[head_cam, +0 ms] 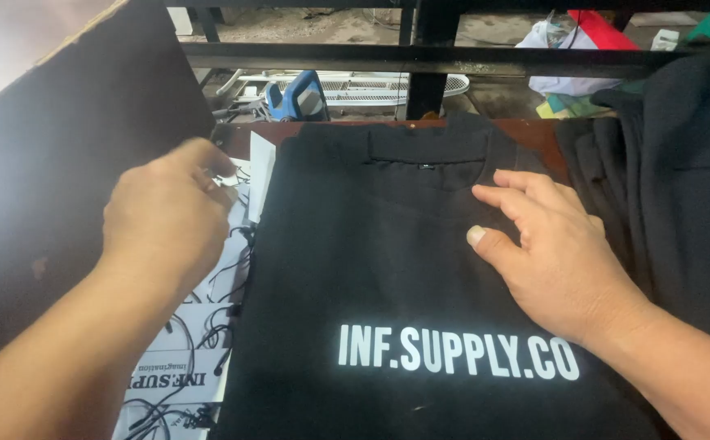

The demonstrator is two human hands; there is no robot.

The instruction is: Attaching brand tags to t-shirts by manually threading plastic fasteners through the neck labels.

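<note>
The black garment [388, 269] lies flat on the counter [534, 130], its long axis running away from me. My right hand [559, 253] rests on it, fingers spread and empty. My left hand [167, 216] hovers beside its left edge over paper tags [171, 367], fingers loosely curled, grip unclear.

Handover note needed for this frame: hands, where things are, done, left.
Left hand: open, over the white card tags with black strings beside the shirt, holding nothing visible.
Right hand: open, flat on the folded black shirt near its collar.
Shirt lies on the table, white lettering facing up; a pile of dark garments sits to its right.
Done: shirt folded and laid flat.
Left: no tag seen on this shirt yet.
</note>
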